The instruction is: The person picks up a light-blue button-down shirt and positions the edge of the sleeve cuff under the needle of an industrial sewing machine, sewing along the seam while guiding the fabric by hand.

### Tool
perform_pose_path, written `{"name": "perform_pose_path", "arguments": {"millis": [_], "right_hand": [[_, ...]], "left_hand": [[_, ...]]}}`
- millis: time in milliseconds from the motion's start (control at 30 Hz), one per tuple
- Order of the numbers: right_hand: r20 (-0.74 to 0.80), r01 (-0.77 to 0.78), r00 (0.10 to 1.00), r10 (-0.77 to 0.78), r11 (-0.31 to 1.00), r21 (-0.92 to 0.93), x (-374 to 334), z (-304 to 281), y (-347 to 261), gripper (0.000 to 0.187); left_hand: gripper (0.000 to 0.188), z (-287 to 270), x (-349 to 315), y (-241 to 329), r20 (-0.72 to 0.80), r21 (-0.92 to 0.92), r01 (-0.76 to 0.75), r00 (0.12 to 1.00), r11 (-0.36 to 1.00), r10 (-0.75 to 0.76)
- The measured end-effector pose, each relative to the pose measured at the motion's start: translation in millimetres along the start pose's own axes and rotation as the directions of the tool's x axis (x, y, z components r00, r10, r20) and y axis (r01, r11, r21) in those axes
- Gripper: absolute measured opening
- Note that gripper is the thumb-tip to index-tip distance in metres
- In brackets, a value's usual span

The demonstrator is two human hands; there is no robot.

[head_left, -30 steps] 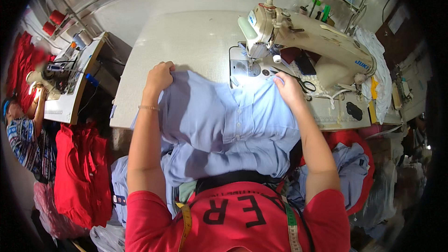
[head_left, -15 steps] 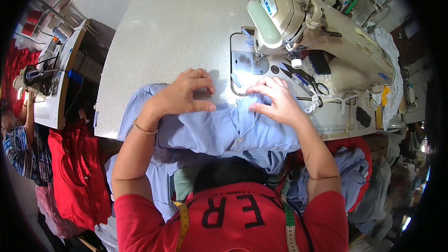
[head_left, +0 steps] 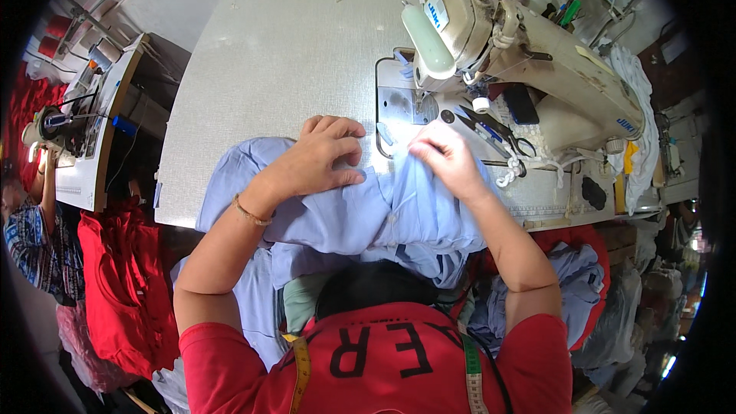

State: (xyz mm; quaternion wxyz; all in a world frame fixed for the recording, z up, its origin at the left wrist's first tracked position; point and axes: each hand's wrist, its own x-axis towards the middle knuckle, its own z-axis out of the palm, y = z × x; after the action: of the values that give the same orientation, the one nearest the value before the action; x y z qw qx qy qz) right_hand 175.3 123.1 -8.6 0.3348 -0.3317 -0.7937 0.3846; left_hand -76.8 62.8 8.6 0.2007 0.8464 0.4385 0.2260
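Observation:
A light-blue shirt lies bunched along the near edge of the sewing table, its buttoned front strip around the middle and its lower folds hanging over the edge. My left hand rests on the shirt's far edge, fingers bent and apart from the thumb. With thumb and fingers closed, my right hand pinches the shirt near that front strip and holds the cloth slightly raised. Just beyond this hand stands the sewing machine, its needle area over a metal plate. Nothing lies under the needle that I can make out.
Black scissors and a dark phone-like object lie beneath the machine's arm. Small blue cloth scraps sit by the plate. At the left, another person works at a second machine, near a hanging red garment.
My right hand has closed from a spread pose onto the shirt and lifted a fold of it. My left hand has shifted slightly right, its fingers more bent.

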Motion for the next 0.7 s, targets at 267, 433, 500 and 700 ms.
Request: {"name": "perform_pose_path", "arguments": {"millis": [267, 433, 500, 700], "right_hand": [[-0.265, -0.156, 0.952, -0.153, 0.500, -0.852, 1, -46, 12, 0.023], [0.159, 0.159, 0.982, -0.097, 0.886, -0.436, 0, -17, -15, 0.022], [0.214, 0.162, 0.975, -0.065, 0.864, -0.477, -2, -4, -26, 0.018], [0.309, -0.064, 0.935, 0.173, 0.941, -0.333, 8, -3, -18, 0.015]], "left_hand": [[0.027, 4, 1, -5, -0.024, 0.007, -0.034, 0.999, 0.999, 0.034], [0.019, 5, 0, -1, -0.033, -0.016, -0.043, 0.999, 0.999, 0.042], [0.016, 6, 1, 1, -0.024, -0.035, -0.038, 0.999, 0.999, 0.037], [0.012, 11, 1, 0, -0.044, -0.071, -0.036, 0.998, 0.997, 0.033]]}}
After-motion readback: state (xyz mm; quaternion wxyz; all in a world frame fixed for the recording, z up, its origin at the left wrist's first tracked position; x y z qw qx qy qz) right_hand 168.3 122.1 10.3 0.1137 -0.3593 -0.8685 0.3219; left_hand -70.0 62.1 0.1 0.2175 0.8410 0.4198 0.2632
